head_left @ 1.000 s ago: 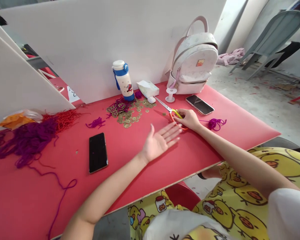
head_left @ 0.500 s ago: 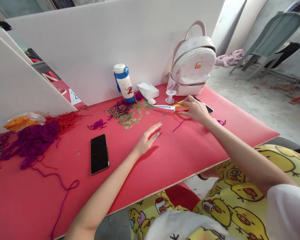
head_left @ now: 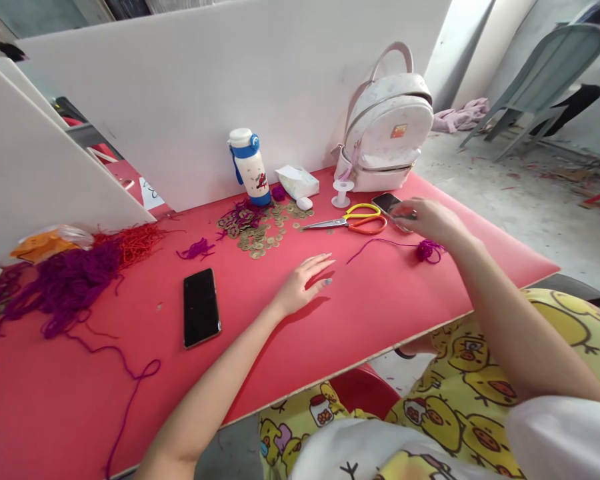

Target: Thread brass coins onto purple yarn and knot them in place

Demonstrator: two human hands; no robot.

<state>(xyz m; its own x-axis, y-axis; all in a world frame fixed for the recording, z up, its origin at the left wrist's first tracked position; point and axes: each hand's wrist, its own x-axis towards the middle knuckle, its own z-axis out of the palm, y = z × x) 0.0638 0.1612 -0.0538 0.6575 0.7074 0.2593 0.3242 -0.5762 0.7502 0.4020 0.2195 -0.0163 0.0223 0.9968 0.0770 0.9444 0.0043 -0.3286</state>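
- Scissors (head_left: 347,221): silver blades together, one yellow and one orange-red loop, beyond the left hand and beside the right.
- Left hand (head_left: 300,288): fingers outstretched.
- Right hand (head_left: 436,223): bent fingers over a smartphone (head_left: 384,201); cannot tell whether gripping.
- Purple yarn (head_left: 427,252): tangled bunch just nearside of the right hand, one strand trailing leftward.

On the tabletop (head_left: 380,293), the scissors (head_left: 343,221) are lying with coins (head_left: 257,244) to their left. Just behind them a spool (head_left: 341,194) is standing; a backpack (head_left: 387,143) is sitting farther behind, rightward. A drinking bottle (head_left: 250,167) is standing behind-left. A yarn bundle (head_left: 429,251) is lying front-right, a smartphone (head_left: 201,308) front-left.
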